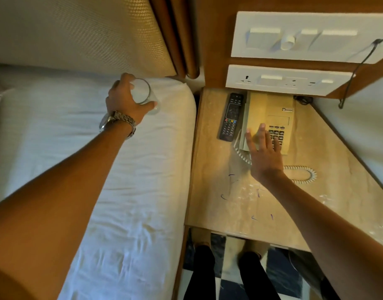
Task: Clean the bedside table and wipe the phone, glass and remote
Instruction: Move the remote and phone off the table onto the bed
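Note:
My left hand (pixel 126 100) grips a clear glass (pixel 143 93) over the white bed sheet, near the headboard. A beige phone (pixel 270 113) sits at the back of the marble bedside table (pixel 210 191), its coiled cord (pixel 303 173) looping to the right. My right hand (pixel 265 152) hovers open with fingers spread over the phone's near end and keypad; whether it touches is unclear. A black remote (pixel 231 116) lies just left of the phone. Blue pen marks and pale smears (pixel 247 195) show on the tabletop's front half.
The bed (pixel 99 169) with a white sheet fills the left side, its padded headboard (pixel 78 29) behind. White switch and socket panels (pixel 294 79) hang on the wooden wall above the table. A dark cable (pixel 357 68) dangles at the right. My legs stand below the table's front edge.

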A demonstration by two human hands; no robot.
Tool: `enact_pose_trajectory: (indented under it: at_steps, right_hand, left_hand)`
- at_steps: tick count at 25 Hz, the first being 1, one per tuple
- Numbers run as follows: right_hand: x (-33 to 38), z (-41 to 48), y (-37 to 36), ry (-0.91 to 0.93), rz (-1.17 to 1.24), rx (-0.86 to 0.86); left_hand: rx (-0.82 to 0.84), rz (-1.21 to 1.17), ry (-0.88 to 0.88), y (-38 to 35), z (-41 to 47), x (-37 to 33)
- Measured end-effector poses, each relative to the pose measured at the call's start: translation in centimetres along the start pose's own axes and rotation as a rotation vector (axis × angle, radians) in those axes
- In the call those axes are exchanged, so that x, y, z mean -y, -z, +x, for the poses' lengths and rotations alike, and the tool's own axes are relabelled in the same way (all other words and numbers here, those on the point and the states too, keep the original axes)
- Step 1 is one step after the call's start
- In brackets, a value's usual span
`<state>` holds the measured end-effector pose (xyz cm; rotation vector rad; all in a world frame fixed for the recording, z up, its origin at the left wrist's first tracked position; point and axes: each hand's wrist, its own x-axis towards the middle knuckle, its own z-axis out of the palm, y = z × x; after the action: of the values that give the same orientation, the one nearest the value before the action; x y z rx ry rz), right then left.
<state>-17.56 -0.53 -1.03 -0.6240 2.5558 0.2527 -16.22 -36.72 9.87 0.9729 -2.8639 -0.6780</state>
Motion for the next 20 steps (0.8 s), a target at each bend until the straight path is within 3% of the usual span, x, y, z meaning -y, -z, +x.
enact_pose_trajectory:
  at_steps: [5, 14, 17, 20]
  right_hand:
    - [0.1, 0.0, -0.5, -0.024, -0.015, -0.020]
    - [0.5, -0.1, -0.3, -0.042, 0.001, 0.004]
    - [0.6, -0.1, -0.3, -0.047, 0.009, 0.006]
    - [0.6, -0.1, -0.4, -0.041, 0.019, 0.010]
  left_hand:
    - [0.032, -0.007, 0.048, -0.4, 2.6, 0.7]
    - [-0.051, -0.100, 0.107, -2.2, 3.0, 1.5]
    - [-0.066, -0.127, 0.239, -4.6, 0.0, -0.2]
    - [-0.011, -0.042, 0.156, -9.9, -6.6, -3.9]
